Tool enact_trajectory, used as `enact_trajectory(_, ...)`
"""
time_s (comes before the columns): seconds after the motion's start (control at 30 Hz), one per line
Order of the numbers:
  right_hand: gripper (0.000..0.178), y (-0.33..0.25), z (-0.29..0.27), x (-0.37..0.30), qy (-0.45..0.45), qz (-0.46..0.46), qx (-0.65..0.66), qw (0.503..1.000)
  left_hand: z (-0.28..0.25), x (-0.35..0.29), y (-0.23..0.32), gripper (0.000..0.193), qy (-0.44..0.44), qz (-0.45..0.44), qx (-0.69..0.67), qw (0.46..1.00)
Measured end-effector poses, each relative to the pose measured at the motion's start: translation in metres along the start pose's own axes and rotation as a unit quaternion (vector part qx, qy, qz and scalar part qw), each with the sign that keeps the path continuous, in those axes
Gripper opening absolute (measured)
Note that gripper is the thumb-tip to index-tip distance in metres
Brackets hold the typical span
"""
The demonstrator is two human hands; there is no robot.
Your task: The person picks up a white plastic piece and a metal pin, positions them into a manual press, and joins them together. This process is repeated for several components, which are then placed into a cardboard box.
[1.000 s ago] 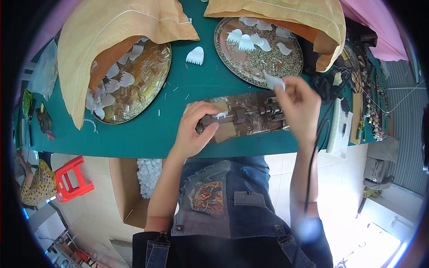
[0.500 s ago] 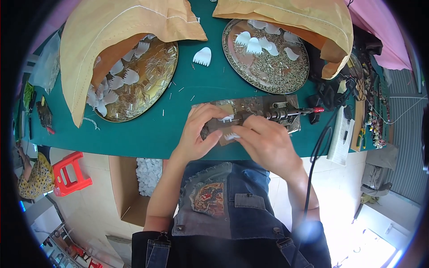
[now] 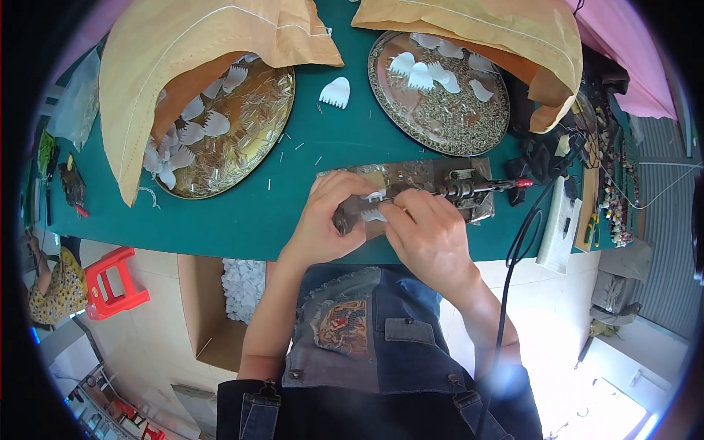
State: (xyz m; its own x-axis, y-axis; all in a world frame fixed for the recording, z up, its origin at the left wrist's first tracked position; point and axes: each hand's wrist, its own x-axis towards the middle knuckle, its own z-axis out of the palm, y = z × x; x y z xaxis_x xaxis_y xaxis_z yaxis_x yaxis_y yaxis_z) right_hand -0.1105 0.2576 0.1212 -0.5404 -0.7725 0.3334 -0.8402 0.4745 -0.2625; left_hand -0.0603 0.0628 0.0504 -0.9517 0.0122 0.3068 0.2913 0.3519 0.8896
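Over a metal plate fixture (image 3: 422, 171), my two hands work close together. My left hand (image 3: 323, 224) is curled, its fingertips on a small white toothed piece (image 3: 375, 196) shaped like a short comb; its thumb sits lower, apart from the index finger. My right hand (image 3: 434, 231) pinches a second white toothed piece (image 3: 374, 215) just in front of the first. On the fixture's right side is a toggle clamp (image 3: 466, 189) with a red-tipped handle (image 3: 523, 183). My fingers hide part of both pieces and the plate between them.
Left, a round tray (image 3: 282, 110) holds toothed pieces and thin pins, partly under a tan paper bag (image 3: 132, 110). Another tray (image 3: 374, 73) lies under a second bag (image 3: 469, 18). One loose toothed piece (image 3: 334, 93) lies between. A black cable (image 3: 506, 315) hangs by my right arm.
My right hand has shifted a little left, bringing its toothed piece inward. My left thumb has dropped away from that piece, while the left fingertips stay at the upper one.
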Motion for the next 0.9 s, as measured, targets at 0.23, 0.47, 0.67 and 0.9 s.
enact_trajectory(0.23,0.026,0.001,0.022,-0.005,0.079,-0.023,0.029,0.996,0.003,0.001,0.001,0.039,0.012,0.005,0.007,1.000)
enact_trajectory(0.47,0.030,0.007,0.024,-0.007,0.098,-0.041,0.008,0.994,0.007,0.002,0.000,0.035,0.029,0.014,0.049,0.998)
enact_trajectory(0.67,0.028,0.015,0.020,-0.005,0.097,-0.038,0.110,0.988,0.007,0.003,0.002,0.035,0.023,0.007,0.062,0.998)
enact_trajectory(0.9,0.016,0.089,-0.016,0.020,0.059,0.220,0.074,0.971,0.007,-0.001,-0.004,0.035,0.026,0.014,0.062,0.998)
